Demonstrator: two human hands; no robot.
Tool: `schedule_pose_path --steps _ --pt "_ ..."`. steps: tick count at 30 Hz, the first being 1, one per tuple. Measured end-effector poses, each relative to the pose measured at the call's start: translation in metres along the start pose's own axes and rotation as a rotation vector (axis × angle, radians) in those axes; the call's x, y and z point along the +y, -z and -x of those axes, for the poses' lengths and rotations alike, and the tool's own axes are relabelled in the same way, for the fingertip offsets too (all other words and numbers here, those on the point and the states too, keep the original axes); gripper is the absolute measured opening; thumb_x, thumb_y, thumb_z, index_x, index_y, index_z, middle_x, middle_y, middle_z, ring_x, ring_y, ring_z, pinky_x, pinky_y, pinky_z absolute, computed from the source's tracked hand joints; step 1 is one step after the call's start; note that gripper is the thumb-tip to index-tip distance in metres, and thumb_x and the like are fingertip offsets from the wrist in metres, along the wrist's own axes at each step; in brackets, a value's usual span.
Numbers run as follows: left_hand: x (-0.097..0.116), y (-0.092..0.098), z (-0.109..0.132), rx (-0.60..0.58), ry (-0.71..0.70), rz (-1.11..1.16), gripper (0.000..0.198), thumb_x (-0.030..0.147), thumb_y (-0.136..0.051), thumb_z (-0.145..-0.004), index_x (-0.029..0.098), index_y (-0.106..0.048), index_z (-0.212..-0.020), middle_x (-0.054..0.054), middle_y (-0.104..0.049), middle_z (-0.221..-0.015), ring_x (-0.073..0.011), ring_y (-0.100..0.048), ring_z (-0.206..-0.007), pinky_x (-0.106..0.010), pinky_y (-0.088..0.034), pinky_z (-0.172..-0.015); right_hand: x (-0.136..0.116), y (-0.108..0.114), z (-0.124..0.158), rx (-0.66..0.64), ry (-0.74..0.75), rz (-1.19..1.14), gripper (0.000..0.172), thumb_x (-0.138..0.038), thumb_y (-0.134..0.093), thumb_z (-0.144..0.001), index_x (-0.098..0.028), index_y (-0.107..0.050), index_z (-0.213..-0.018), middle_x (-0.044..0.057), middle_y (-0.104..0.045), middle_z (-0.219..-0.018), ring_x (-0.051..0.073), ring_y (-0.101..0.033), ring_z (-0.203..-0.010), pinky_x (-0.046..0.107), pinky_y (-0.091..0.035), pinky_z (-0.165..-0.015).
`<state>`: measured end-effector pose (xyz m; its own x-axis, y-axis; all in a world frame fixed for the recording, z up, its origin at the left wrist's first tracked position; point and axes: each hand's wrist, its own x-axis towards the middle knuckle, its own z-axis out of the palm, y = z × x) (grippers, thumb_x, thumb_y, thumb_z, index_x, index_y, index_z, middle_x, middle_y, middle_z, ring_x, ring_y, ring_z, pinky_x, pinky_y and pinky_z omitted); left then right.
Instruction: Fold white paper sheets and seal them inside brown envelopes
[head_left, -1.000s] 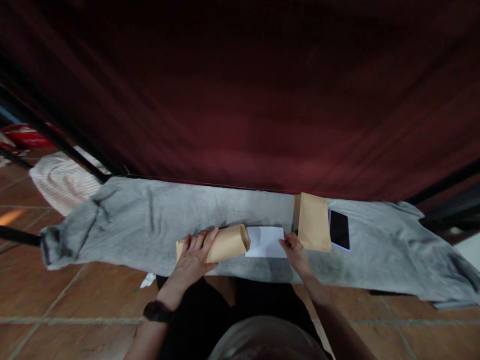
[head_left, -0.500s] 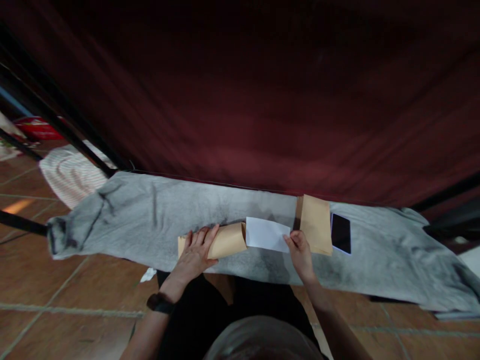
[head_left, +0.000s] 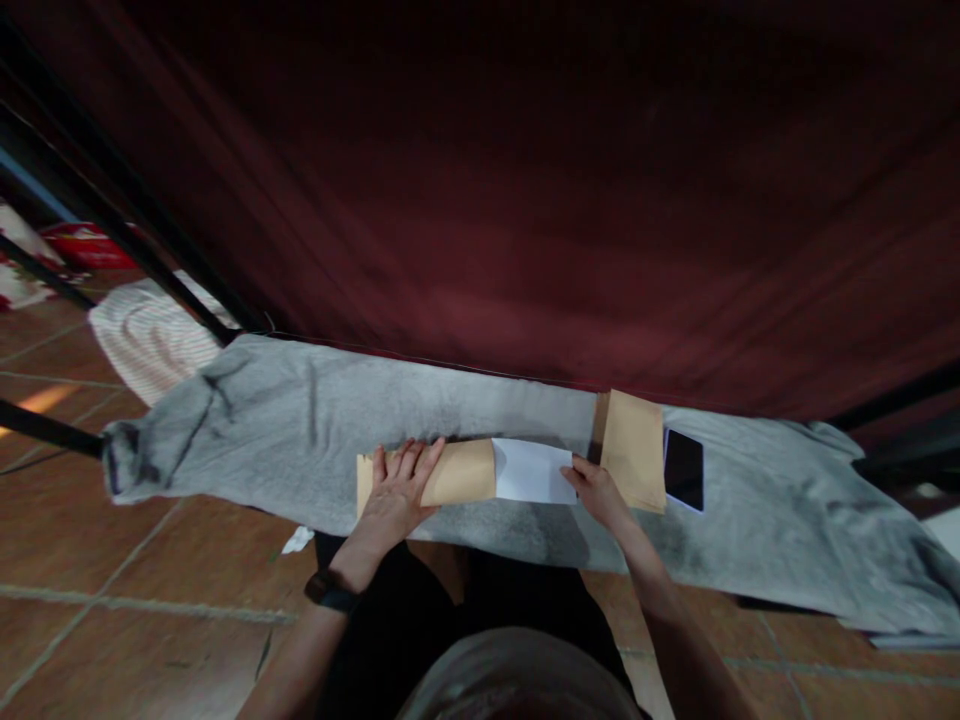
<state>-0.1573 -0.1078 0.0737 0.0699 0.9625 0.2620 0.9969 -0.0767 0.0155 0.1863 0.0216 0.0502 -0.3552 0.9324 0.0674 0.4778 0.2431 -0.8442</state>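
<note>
A brown paper envelope (head_left: 466, 471) lies lengthwise on the grey cloth, its mouth toward the right. My left hand (head_left: 401, 485) rests spread over its left part, fingers apart and pressing it down. A white sheet of paper (head_left: 532, 471) meets the envelope's right end; its left edge appears to be just within the opening. My right hand (head_left: 594, 488) pinches the sheet's right edge between thumb and fingers. Just beyond that hand is a stack of brown envelopes (head_left: 634, 450).
A dark-screened phone (head_left: 684, 470) lies right of the stack. Grey cloth (head_left: 300, 420) covers the long narrow surface. A dark red curtain (head_left: 480, 220) hangs behind it. Black bars (head_left: 52, 428) stand at the left, near a striped cloth (head_left: 154, 335). Tiled floor shows below.
The white sheet and my right hand have shifted slightly left, against the envelope's mouth. The envelope's bulging opening now looks flatter. My left hand stays on it.
</note>
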Motion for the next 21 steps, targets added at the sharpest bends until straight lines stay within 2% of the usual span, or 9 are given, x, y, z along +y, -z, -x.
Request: schedule_pose_path --steps 5,10,14,18,21 --pt "0.000 0.002 -0.004 -0.008 -0.010 -0.002 0.100 0.026 -0.073 -0.078 0.021 -0.017 -0.160 -0.019 -0.051 -0.144 -0.0391 -0.039 -0.141 -0.068 -0.009 -0.119 -0.001 0.001 -0.008 -0.020 0.000 0.028 0.030 -0.045 -0.053 -0.084 -0.024 -0.055 -0.063 -0.003 -0.056 -0.056 0.016 -0.052 -0.056 0.026 -0.037 -0.056" --pt "0.003 0.008 -0.011 -0.049 -0.056 0.004 0.101 0.027 -0.075 -0.077 0.024 -0.018 -0.160 -0.019 -0.049 -0.144 -0.0388 -0.039 -0.140 -0.067 -0.010 -0.119 -0.002 -0.007 -0.012 0.018 0.010 0.023 0.027 -0.044 -0.052 -0.084 -0.023 -0.065 -0.076 0.002 -0.068 -0.071 0.020 -0.059 -0.066 0.029 -0.045 -0.063" --pt "0.001 0.009 -0.019 -0.094 -0.067 0.027 0.108 0.029 -0.078 -0.074 0.026 -0.013 -0.161 -0.018 -0.046 -0.145 -0.0374 -0.037 -0.141 -0.065 -0.008 -0.119 0.007 -0.014 -0.010 0.077 -0.004 -0.063 0.031 -0.048 -0.056 -0.084 -0.021 -0.070 -0.085 0.005 -0.073 -0.079 0.023 -0.063 -0.074 0.033 -0.049 -0.069" --pt "-0.003 0.010 -0.023 -0.147 -0.115 0.062 0.109 0.033 -0.078 -0.075 0.027 -0.011 -0.161 -0.016 -0.045 -0.147 -0.0366 -0.035 -0.141 -0.064 -0.005 -0.119 0.018 -0.011 -0.009 -0.003 -0.048 -0.179 0.041 -0.058 -0.061 -0.080 -0.020 -0.073 -0.086 0.007 -0.075 -0.084 0.025 -0.064 -0.078 0.035 -0.052 -0.071" --pt "0.002 0.010 -0.026 -0.151 -0.166 0.077 0.109 0.035 -0.078 -0.074 0.027 -0.012 -0.161 -0.015 -0.043 -0.148 -0.0357 -0.035 -0.141 -0.062 -0.005 -0.120 0.022 -0.009 -0.010 0.023 -0.068 -0.165 0.045 -0.062 -0.064 -0.076 -0.019 -0.073 -0.083 0.007 -0.074 -0.081 0.024 -0.063 -0.074 0.035 -0.051 -0.068"
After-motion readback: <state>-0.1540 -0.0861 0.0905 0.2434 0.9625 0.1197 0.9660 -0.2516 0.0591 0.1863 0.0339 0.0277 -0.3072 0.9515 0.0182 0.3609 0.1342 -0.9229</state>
